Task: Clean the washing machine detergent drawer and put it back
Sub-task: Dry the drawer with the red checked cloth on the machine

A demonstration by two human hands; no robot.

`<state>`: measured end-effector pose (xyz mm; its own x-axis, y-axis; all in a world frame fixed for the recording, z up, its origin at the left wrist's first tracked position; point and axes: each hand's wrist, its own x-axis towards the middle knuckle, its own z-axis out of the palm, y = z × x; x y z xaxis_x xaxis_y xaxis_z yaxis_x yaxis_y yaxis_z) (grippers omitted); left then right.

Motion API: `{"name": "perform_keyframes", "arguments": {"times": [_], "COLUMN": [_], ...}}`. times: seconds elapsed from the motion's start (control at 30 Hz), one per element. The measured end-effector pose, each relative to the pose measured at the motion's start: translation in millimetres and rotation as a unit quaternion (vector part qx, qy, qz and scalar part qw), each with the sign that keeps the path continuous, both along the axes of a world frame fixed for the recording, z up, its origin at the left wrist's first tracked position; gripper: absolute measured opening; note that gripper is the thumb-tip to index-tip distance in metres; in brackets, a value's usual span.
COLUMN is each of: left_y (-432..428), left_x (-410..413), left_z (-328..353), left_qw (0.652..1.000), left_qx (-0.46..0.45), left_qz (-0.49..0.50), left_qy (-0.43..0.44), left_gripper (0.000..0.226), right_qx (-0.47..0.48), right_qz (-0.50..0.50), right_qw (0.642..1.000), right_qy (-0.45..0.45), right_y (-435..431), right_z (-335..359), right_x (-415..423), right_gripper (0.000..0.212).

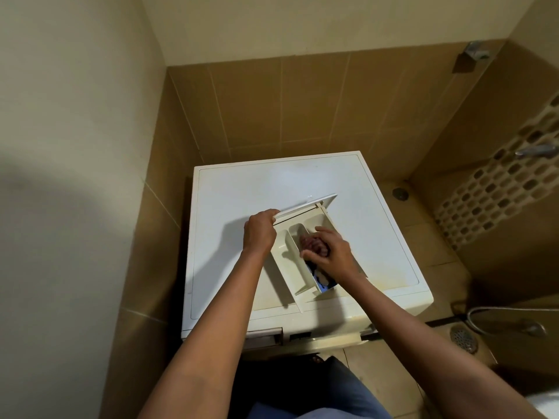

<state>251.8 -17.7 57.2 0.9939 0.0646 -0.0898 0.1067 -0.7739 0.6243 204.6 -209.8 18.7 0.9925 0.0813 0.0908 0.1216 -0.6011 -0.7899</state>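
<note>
Here, detergent drawer (pixel 290 267) lay under both hands on washing machine (pixel 242 189) top, purplish cloth (pixel 313 244) wadded in middle compartment, left hand (pixel 259 232) gripped drawer's front panel, right hand (pixel 331 255) curled round cloth.

A mosaic band (pixel 499 189) of small oval tiles runs slantwise across the side wall. A metal tap (pixel 535 151) sticks out at the band's upper end. High above the band, a metal bracket (pixel 476 51) sits where the brown wall tiles (pixel 302 110) meet the cream painted wall (pixel 75 101). Left of the band's lower end, a small round cap (pixel 400 193) lies in the floor. Well below the band is a round drain grate (pixel 462 338), with a flexible metal hose (pixel 496 309) curving just above it.
</note>
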Motion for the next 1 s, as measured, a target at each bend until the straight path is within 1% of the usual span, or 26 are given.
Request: {"name": "perform_keyframes", "arguments": {"times": [0.07, 0.1, 0.13, 0.17, 0.23, 0.3, 0.33, 0.5, 0.67, 0.8, 0.87, 1.0], "left_y": [0.5, 0.8, 0.3, -0.2, -1.6, -2.1, -1.8, -2.1, -4.5, -4.6, -5.4, -7.0], "left_x": [-0.6, -0.7, -0.6, -0.5, -0.1, 0.2, 0.5, -0.7, -1.8, -1.0, -2.4, -2.9], "left_z": [-2.2, -3.0, -4.0, -4.6, -5.3, -5.7, -5.7, -4.4, -3.1, -1.1, -1.3, -2.5], "left_qw": [1.0, 1.0, 1.0, 1.0, 1.0, 1.0, 1.0, 1.0, 1.0, 1.0, 1.0, 0.999], "left_qx": [-0.007, -0.015, -0.022, -0.023, -0.016, -0.014, -0.014, -0.016, 0.003, -0.006, -0.012, -0.009], "left_qz": [-0.001, 0.001, 0.002, 0.001, -0.006, -0.008, -0.007, -0.002, 0.008, 0.018, 0.023, 0.028], "left_qy": [-0.002, -0.002, -0.003, -0.007, -0.015, -0.017, -0.016, -0.02, -0.018, -0.008, -0.014, -0.017], "left_gripper": [0.059, 0.059, 0.058, 0.058, 0.059, 0.058, 0.058, 0.057, 0.059, 0.061, 0.06, 0.057], "right_qx": [0.044, 0.052, 0.049, 0.031, -0.056, -0.169, -0.212, -0.331, -0.381, -0.385, -0.394, -0.407], "right_qz": [-0.104, -0.142, -0.163, -0.16, -0.074, 0.026, 0.055, 0.105, 0.152, 0.169, 0.165, 0.119], "right_qw": [0.991, 0.984, 0.981, 0.984, 0.996, 0.985, 0.975, 0.935, 0.906, 0.903, 0.901, 0.905], "right_qy": [-0.071, -0.091, -0.094, -0.078, -0.012, 0.025, 0.034, 0.074, 0.106, 0.092, 0.069, 0.043], "right_y": [-7.4, -9.6, -11.5, -11.8, -7.8, -0.2, 2.5, -6.3, -19.4, -32.9, -39.0, -36.5], "right_z": [1.4, 3.4, 5.9, 8.6, 10.4, 5.0, 0.4, -11.6, -5.6, -2.7, -5.0, -11.4], "right_x": [-5.9, -6.4, -4.1, 0.2, 11.3, 17.7, 18.3, 17.8, 20.8, 8.4, -3.4, -15.3], "right_gripper": [0.036, 0.036, 0.038, 0.043, 0.057, 0.063, 0.065, 0.056, 0.052, 0.051, 0.051, 0.049]}}
